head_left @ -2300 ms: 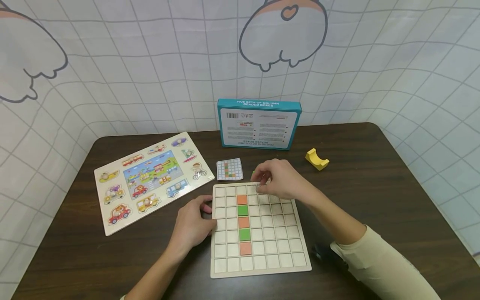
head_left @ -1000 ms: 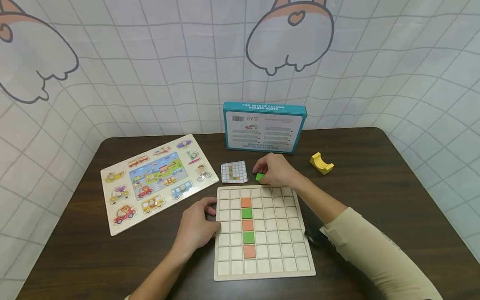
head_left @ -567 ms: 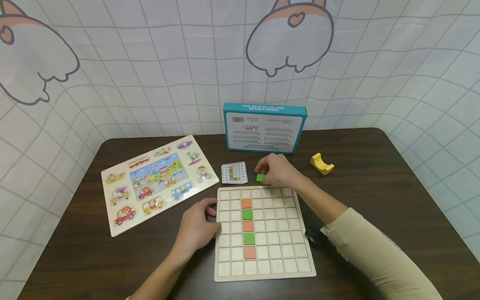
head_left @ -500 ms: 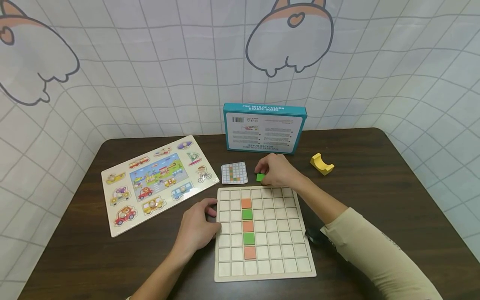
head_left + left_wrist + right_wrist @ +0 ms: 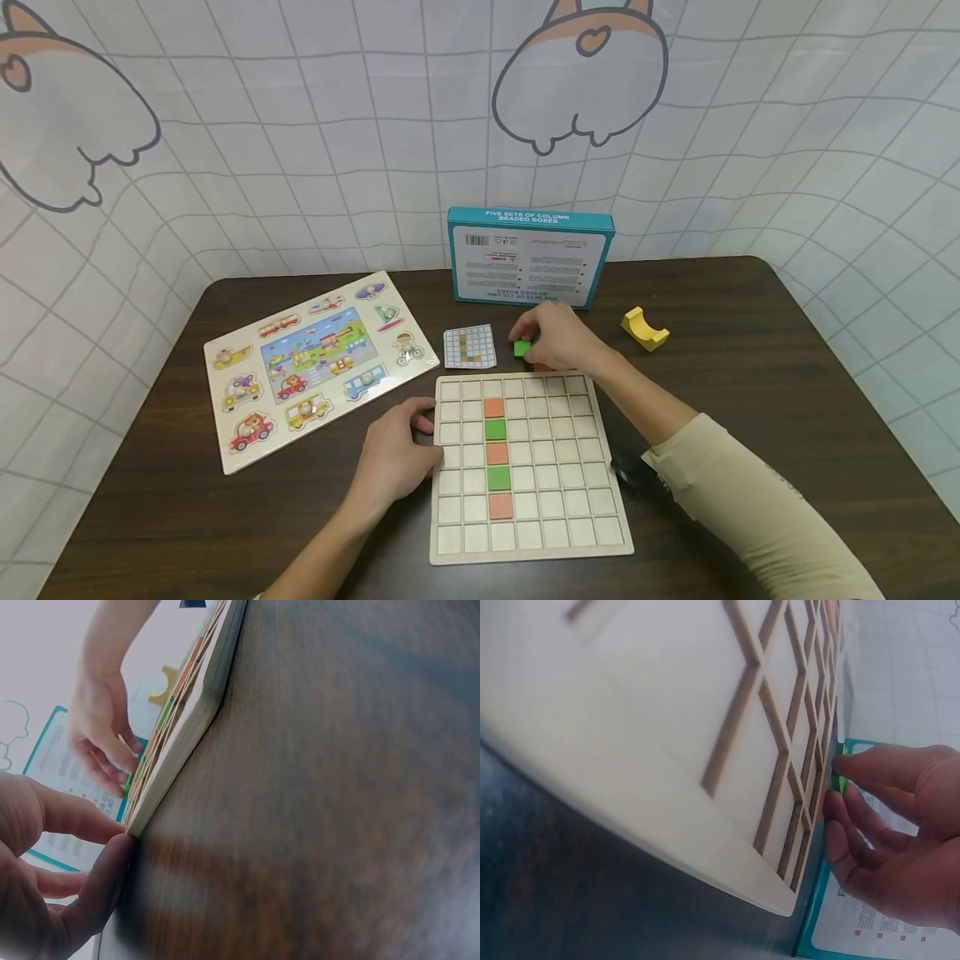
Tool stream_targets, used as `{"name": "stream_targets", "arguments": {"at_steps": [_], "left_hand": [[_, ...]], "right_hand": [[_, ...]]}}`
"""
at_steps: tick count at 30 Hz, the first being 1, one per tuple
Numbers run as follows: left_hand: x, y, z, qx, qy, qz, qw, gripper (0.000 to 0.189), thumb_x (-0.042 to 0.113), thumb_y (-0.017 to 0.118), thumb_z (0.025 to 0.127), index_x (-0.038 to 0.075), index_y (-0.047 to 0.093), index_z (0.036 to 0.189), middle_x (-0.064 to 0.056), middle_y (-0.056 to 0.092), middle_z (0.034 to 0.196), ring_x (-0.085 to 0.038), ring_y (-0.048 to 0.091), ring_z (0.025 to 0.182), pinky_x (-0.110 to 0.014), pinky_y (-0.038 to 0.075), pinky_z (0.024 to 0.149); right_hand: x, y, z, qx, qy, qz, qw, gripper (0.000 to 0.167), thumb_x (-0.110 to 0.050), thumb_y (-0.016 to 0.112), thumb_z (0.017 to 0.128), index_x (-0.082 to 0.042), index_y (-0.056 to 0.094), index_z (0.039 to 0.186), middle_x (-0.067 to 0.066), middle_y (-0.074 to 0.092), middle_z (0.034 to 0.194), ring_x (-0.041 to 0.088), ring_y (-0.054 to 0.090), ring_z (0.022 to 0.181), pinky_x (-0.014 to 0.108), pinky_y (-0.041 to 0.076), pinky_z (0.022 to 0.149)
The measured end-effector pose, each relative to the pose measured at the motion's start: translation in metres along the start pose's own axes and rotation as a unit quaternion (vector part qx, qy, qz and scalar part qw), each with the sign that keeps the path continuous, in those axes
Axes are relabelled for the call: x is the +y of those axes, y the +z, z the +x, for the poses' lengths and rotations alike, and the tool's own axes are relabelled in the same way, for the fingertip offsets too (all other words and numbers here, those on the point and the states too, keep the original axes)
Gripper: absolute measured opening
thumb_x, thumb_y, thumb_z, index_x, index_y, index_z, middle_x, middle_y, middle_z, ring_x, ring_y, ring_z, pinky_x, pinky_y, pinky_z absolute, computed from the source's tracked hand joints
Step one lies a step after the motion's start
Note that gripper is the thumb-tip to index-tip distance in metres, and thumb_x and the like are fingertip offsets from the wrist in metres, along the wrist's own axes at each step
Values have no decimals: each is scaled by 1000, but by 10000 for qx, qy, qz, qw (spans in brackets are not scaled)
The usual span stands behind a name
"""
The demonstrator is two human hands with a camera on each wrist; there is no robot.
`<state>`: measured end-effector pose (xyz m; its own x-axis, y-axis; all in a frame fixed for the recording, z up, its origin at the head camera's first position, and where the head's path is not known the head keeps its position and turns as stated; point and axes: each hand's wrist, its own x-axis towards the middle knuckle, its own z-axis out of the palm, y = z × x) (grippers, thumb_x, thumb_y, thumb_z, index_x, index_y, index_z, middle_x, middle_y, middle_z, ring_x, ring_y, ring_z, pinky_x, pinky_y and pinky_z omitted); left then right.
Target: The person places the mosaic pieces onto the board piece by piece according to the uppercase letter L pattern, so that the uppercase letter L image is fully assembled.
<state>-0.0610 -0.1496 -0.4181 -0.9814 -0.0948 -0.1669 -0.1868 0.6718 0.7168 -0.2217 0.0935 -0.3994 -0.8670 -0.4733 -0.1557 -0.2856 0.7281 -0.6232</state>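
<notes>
A pale wooden grid board (image 5: 555,477) lies in front of me, with one column of orange and green square tiles, such as a green tile (image 5: 498,478). My left hand (image 5: 393,454) grips the board's left edge with thumb and finger; in the left wrist view the fingertips (image 5: 116,851) meet at the rim. Beyond the far edge my right hand (image 5: 558,337) pinches a loose green tile (image 5: 522,348), seen between thumb and finger in the right wrist view (image 5: 839,780). An orange piece (image 5: 542,367) shows under that hand, mostly hidden.
A small printed pattern card (image 5: 470,347) lies behind the board. To the left is a vehicle knob puzzle (image 5: 258,379). A teal-edged box (image 5: 528,258) stands at the back, and a yellow curved block (image 5: 644,329) sits to the right. A dark object (image 5: 626,471) lies by the right sleeve.
My right hand came back off the board to its far edge and took the green tile. The tile has since shifted slightly away, and an orange piece shows below. The left hand keeps its place.
</notes>
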Motion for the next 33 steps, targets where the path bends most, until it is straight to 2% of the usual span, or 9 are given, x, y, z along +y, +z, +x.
{"name": "stream_targets", "arguments": {"at_steps": [10, 20, 25, 33], "left_hand": [[2, 0, -1, -4, 4, -16, 10000, 65, -1, 71, 68, 7, 67, 133, -3, 68, 97, -12, 57, 68, -28, 46, 60], [1, 0, 0, 6, -9, -10, 10000, 65, 0, 72, 69, 7, 67, 133, -3, 68, 96, -13, 58, 69, -28, 47, 61], [0, 0, -1, 9, 24, 14, 10000, 65, 0, 72, 68, 7, 67, 133, -3, 68, 96, -14, 58, 73, -28, 47, 62], [2, -2, -2, -2, 72, -16, 10000, 66, -1, 72, 68, 6, 67, 133, -4, 68, 98, -14, 57, 71, -28, 46, 60]], "right_hand": [[-2, -3, -3, -11, 23, 95, 10000, 28, -1, 77, 82, -8, 80, 110, 6, 76, 102, 23, 65, 98, 37, 56, 82], [-7, -5, -8, -62, 43, 184, 9998, 26, -2, 77, 83, -9, 80, 108, 4, 75, 96, 20, 66, 89, 33, 57, 75], [-9, -6, -14, -63, -103, 134, 9998, 26, -3, 77, 82, -8, 80, 108, 3, 75, 94, 19, 67, 85, 32, 57, 73], [-13, -7, -24, -119, -236, 92, 9996, 25, -5, 79, 81, -10, 80, 106, 2, 75, 93, 19, 67, 83, 35, 56, 77]]}}
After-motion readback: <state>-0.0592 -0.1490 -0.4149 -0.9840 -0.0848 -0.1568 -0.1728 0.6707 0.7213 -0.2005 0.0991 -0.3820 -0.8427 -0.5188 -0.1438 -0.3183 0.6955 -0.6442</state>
